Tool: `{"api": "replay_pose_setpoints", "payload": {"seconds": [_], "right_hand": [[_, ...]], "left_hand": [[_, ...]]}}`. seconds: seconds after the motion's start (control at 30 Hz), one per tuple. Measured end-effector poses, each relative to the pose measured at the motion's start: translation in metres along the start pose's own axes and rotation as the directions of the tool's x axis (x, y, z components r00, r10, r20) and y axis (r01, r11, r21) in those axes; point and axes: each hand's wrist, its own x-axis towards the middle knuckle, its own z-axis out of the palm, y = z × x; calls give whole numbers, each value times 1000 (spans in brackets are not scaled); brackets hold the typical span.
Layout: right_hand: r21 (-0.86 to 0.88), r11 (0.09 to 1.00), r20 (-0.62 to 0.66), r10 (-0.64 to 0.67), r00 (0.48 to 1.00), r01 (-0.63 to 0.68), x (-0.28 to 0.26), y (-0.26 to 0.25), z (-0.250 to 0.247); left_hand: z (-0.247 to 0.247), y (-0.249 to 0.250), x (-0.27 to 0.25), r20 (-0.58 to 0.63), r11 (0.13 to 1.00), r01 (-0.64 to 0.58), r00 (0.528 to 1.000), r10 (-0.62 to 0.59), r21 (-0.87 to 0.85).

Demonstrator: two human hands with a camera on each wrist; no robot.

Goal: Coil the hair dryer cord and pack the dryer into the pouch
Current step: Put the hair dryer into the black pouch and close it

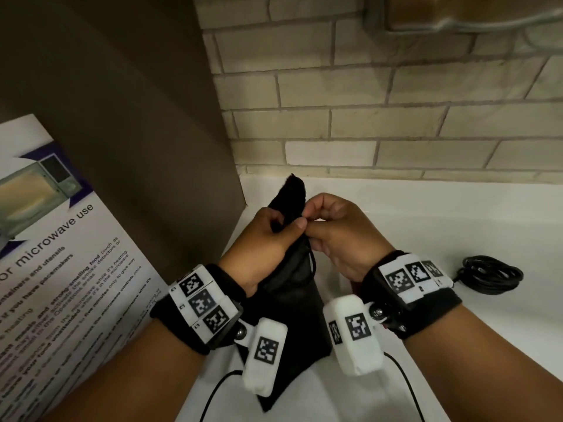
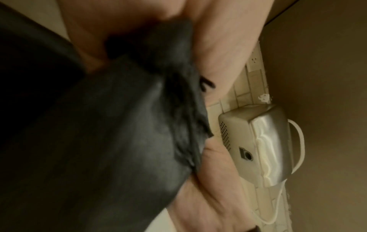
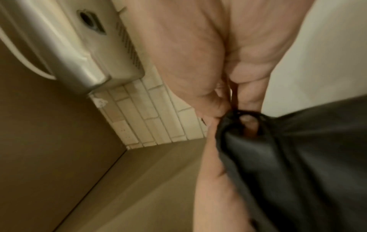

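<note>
A black drawstring pouch hangs upright between my hands above the white counter. My left hand grips its gathered neck, fingers curled round the fabric. Against it, my right hand pinches the pouch's mouth at the drawstring. In the left wrist view the pouch fills the frame; in the right wrist view the pouch shows a fingertip poking through its puckered opening. A coil of black cord lies on the counter at the right. The dryer's body is out of sight.
A printed microwave-use poster leans at the left against a brown partition. Brick tile wall runs behind the counter. A metal wall-mounted hand dryer hangs above, also in the right wrist view as the hand dryer.
</note>
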Motion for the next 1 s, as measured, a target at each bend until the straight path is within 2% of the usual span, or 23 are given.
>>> {"api": "replay_pose_setpoints", "payload": {"seconds": [0.1, 0.17, 0.2, 0.23, 0.3, 0.37, 0.4, 0.43, 0.47, 0.53, 0.57, 0.63, 0.7, 0.8, 0.93, 1.0], "right_hand": [[-237, 963, -28, -143, 989, 132, -8, -8, 0], [-500, 851, -28, -200, 979, 160, -10, -13, -8], [-637, 757, -7, -198, 980, 149, -11, -16, -13], [-751, 647, 28, -168, 985, 132, -13, -20, -18], [-887, 451, 87, -48, 995, 100, -11, -22, -31], [-925, 378, 48, 49, 998, 26, -13, -26, -41], [-927, 374, 34, 55, 998, 11, -14, -28, -45], [-926, 377, 28, 56, 998, 4, -15, -32, -47], [-921, 389, 41, 54, 998, 16, -16, -34, -50], [-920, 390, 65, 78, 995, 30, -19, -36, -54], [-923, 383, 70, 98, 993, 27, -21, -35, -55], [-922, 384, 89, 104, 991, 42, -24, -31, -58], [-915, 402, 82, 111, 990, 30, -25, -24, -64], [-875, 485, 56, 126, 990, -12, -21, -13, -75], [-830, 556, 133, 116, 984, 46, -17, 0, -84], [-709, 701, 179, 71, 981, 78, -18, 2, -94]], "left_hand": [[-2, 7, -1, -32, 989, -118, 992, 121, 87], [-5, 10, -3, -70, 951, -239, 964, 256, 195], [-7, 12, -6, -76, 927, -285, 947, 311, 243], [-9, 16, -8, -60, 899, -328, 931, 359, 290], [-12, 24, -14, 62, 824, -413, 904, 424, 389], [-13, 28, -18, 229, 708, -509, 859, 459, 489], [-12, 28, -19, 298, 636, -544, 837, 459, 548], [-12, 27, -19, 340, 570, -547, 834, 434, 614], [-14, 26, -17, 344, 529, -506, 859, 379, 682], [-19, 26, -11, 250, 512, -337, 940, 232, 790], [-24, 27, -8, 196, 525, -259, 965, 173, 810], [-33, 30, -2, 165, 586, -195, 981, 104, 787], [-38, 34, 0, 217, 691, -202, 974, 66, 694], [-39, 41, 0, 303, 846, -200, 952, 48, 494], [-31, 41, 2, 380, 879, -276, 917, 121, 388], [-28, 36, 6, 396, 881, -284, 910, 123, 378]]}}
